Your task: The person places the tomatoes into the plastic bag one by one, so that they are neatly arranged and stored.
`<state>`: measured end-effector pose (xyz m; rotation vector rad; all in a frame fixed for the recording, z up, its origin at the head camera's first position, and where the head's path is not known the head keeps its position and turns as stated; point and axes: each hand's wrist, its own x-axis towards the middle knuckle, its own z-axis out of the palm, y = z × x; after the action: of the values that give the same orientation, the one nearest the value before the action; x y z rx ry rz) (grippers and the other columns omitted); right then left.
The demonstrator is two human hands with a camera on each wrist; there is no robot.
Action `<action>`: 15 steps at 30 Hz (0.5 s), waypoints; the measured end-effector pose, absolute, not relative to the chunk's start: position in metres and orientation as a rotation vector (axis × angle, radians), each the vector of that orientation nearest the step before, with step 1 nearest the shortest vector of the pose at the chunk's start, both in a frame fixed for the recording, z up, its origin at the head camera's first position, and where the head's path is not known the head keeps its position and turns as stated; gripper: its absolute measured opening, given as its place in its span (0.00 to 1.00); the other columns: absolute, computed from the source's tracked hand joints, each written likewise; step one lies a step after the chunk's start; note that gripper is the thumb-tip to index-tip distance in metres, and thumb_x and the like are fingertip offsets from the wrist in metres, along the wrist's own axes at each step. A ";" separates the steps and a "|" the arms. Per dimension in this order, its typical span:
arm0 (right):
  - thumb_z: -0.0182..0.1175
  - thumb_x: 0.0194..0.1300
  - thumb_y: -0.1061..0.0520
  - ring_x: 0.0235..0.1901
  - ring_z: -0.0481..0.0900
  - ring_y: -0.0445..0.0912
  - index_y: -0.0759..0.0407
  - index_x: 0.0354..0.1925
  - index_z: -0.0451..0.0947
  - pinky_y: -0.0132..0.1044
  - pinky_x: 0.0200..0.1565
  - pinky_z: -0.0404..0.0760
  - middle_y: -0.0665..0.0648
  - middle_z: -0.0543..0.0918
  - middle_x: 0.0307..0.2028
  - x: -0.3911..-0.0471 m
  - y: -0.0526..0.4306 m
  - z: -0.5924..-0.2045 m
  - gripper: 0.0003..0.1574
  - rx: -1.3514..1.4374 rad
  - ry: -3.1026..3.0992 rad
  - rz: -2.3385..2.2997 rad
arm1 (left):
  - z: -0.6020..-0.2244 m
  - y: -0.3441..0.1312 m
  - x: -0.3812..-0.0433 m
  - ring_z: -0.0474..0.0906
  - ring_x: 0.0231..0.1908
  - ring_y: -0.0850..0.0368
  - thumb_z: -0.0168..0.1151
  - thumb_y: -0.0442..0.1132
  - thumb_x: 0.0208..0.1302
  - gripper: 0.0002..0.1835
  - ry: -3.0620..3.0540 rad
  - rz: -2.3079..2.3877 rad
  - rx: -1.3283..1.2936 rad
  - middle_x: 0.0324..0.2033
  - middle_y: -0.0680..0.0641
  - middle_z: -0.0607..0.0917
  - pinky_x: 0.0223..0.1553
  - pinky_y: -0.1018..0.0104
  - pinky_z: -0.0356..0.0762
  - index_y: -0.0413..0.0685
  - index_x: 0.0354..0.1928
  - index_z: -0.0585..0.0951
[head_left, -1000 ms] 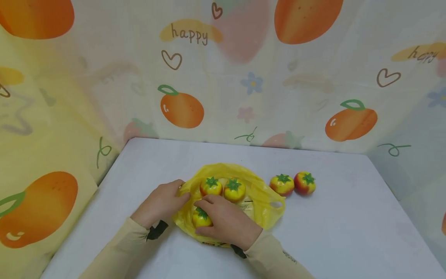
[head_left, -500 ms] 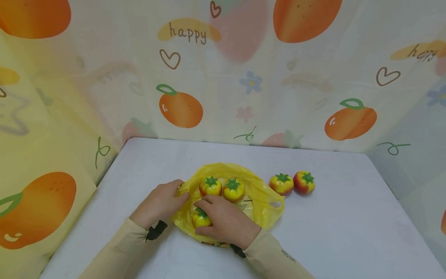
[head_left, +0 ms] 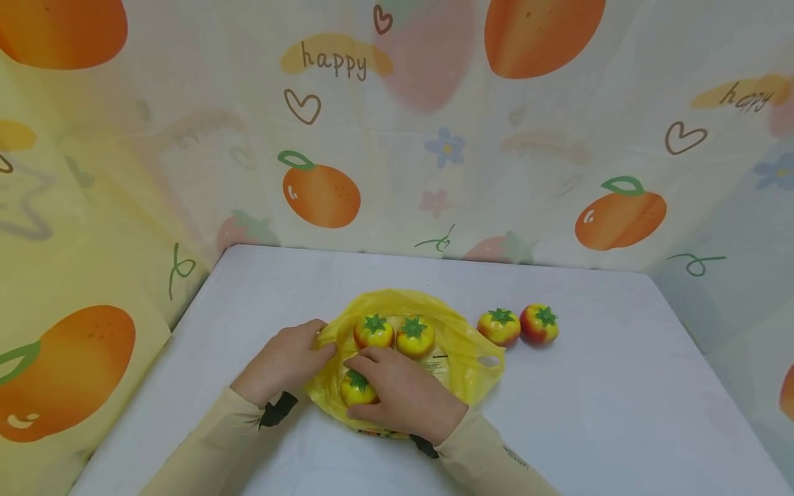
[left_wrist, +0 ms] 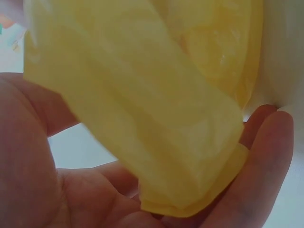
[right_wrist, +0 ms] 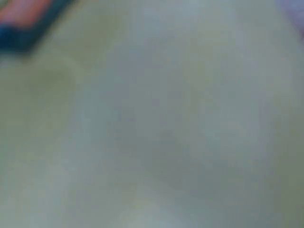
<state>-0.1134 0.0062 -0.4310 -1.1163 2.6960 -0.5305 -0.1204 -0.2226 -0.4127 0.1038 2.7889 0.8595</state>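
"Yellow, thin plastic: a bag (head_left: 466,386) lies on a white table (head_left: 608,399), its mouth spread wide."

"What is in it?"

"Three round fruits, yellow flushed with red, each topped by a green leafy star. The back-left fruit (head_left: 373,333) and the back-right fruit (head_left: 415,339) sit side by side within the rim. The near fruit (head_left: 353,393) is closer to the person, by the bag's front-left side."

"And the hands?"

"The right hand (head_left: 406,394) reaches in over the rim, its fingers and thumb curled round the near fruit from either side. The left hand (head_left: 290,359) holds the bag's left edge, thumb on the inner side, other fingers outside. The left wrist view shows the plastic filling the space between thumb and curled fingers."

"Does the right wrist view help?"

"No, it is too blurred to tell the fingers there."

"Anything outside the bag?"

"Two more fruits, close together on the table just beyond its right side: a yellower fruit (head_left: 498,328) near the rim and a redder fruit (head_left: 538,326) next to it. Beige sleeves (head_left: 205,444) cover both forearms. Behind the table hangs a pale backdrop (head_left: 378,145) printed with oranges, hearts and the word 'happy'."
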 end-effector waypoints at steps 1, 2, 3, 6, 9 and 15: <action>0.72 0.69 0.34 0.62 0.81 0.42 0.47 0.72 0.77 0.41 0.67 0.81 0.48 0.82 0.66 -0.113 0.011 -0.428 0.40 -1.101 2.702 -0.540 | -0.413 -0.221 -0.121 0.80 0.33 0.55 0.61 0.46 0.78 0.21 2.787 0.858 0.105 0.46 0.44 0.90 0.35 0.61 0.80 0.39 0.63 0.80; 0.71 0.70 0.33 0.62 0.80 0.43 0.46 0.73 0.77 0.42 0.67 0.81 0.48 0.82 0.66 -0.113 0.016 -0.424 0.41 -1.079 2.707 -0.555 | -0.413 -0.220 -0.121 0.80 0.34 0.55 0.61 0.47 0.78 0.21 2.786 0.852 0.104 0.47 0.44 0.90 0.37 0.61 0.80 0.40 0.63 0.80; 0.71 0.70 0.33 0.62 0.81 0.43 0.46 0.73 0.77 0.43 0.67 0.82 0.48 0.82 0.66 -0.113 0.022 -0.420 0.41 -1.064 2.714 -0.570 | -0.414 -0.220 -0.122 0.80 0.35 0.55 0.61 0.47 0.78 0.21 2.785 0.847 0.100 0.47 0.44 0.90 0.38 0.60 0.80 0.40 0.63 0.81; 0.70 0.70 0.33 0.65 0.81 0.46 0.46 0.74 0.76 0.47 0.67 0.82 0.49 0.81 0.68 -0.115 0.045 -0.408 0.41 -0.987 2.766 -0.605 | -0.413 -0.218 -0.123 0.80 0.37 0.54 0.61 0.48 0.77 0.22 2.784 0.832 0.094 0.49 0.44 0.89 0.42 0.57 0.82 0.40 0.64 0.80; 0.71 0.70 0.34 0.66 0.81 0.49 0.46 0.74 0.76 0.50 0.68 0.81 0.52 0.81 0.69 -0.121 0.070 -0.399 0.41 -0.927 2.844 -0.644 | -0.413 -0.218 -0.124 0.80 0.39 0.53 0.61 0.49 0.77 0.24 2.781 0.816 0.089 0.51 0.43 0.89 0.46 0.52 0.83 0.40 0.65 0.80; 0.73 0.69 0.37 0.68 0.81 0.52 0.46 0.72 0.77 0.55 0.69 0.80 0.51 0.81 0.70 -0.132 0.119 -0.394 0.39 -0.767 2.933 -0.740 | -0.416 -0.221 -0.124 0.82 0.46 0.51 0.59 0.50 0.78 0.27 2.763 0.795 0.083 0.58 0.39 0.88 0.54 0.45 0.84 0.39 0.68 0.78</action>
<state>-0.1317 0.1186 -0.3937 -0.7668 2.9330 -0.7395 -0.1235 -0.2213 -0.4157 0.0833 2.7628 0.7948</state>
